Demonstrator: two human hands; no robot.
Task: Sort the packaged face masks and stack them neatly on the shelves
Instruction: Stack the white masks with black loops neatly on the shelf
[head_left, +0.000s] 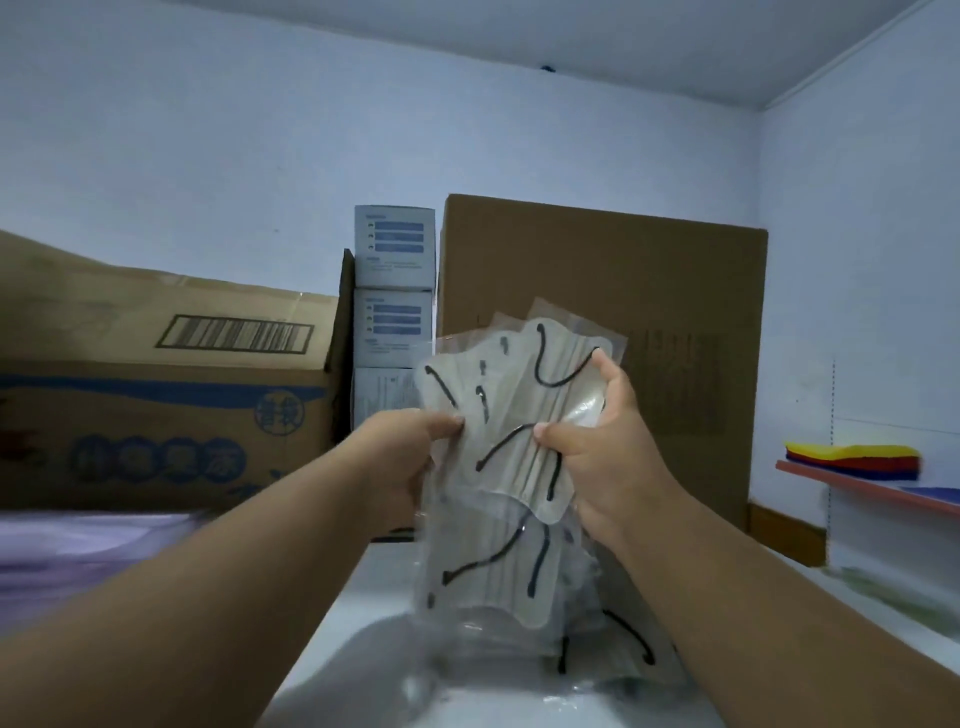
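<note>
At frame centre both hands, left hand (410, 457) and right hand (602, 447), pinch fanned mask packets (519, 415); the slick film could let some slide free.

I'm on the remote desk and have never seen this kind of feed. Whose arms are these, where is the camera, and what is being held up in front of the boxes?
There is no machine here: a person wears one camera on the head, looking forward and down, so the arms reaching in from the bottom are their own. The left hand and right hand both grip a fanned bunch of packaged face masks, pale masks with dark ear loops in clear wrappers. More wrapped masks lie below on the white surface. Behind stand a printed carton, stacked blue-and-white boxes and a tall plain carton. At right, a shelf carries a stack of coloured items.
</note>
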